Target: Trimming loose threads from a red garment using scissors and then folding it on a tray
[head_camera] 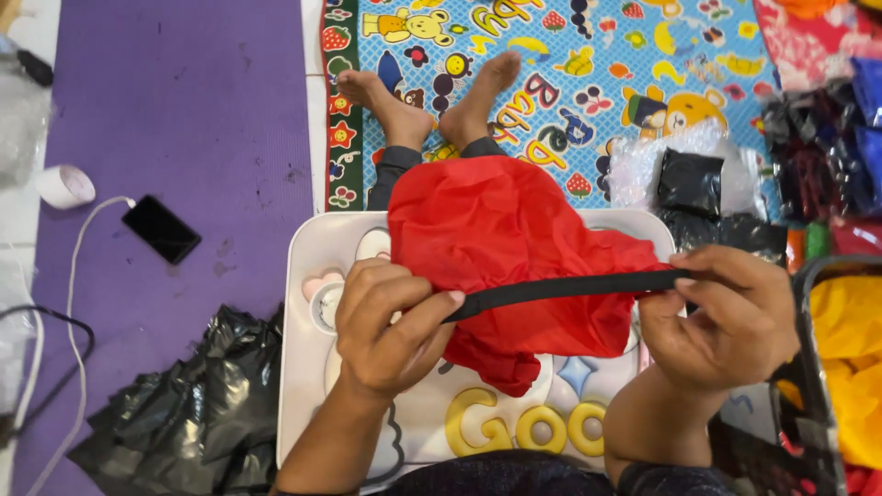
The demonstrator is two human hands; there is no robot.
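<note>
**Black band pulled taut across red cloth**

A narrow black elastic band (560, 287) runs level across a crumpled piece of thin red fabric (501, 248), stretched straight between two hands over the middle of a white rounded-corner lap tray (303, 276) that serves as the tabletop.

The left hand (386, 326) comes up from the near edge, forearm angled inward, back of the hand facing the camera; its fingers (413, 312) are curled closed, thumb and forefinger pinching the band's left end against the cloth. The right hand (735, 317) mirrors it from the near right, wrist bent, fingers folded shut on the band's right end at the tray's right edge.

Beyond the cloth, two bare feet (432, 96) rest on a colourful cartoon play mat (625, 83). To the left lie a purple mat (184, 92) with a black phone (162, 229), and nearer, a crumpled black plastic bag (193, 413).
</note>
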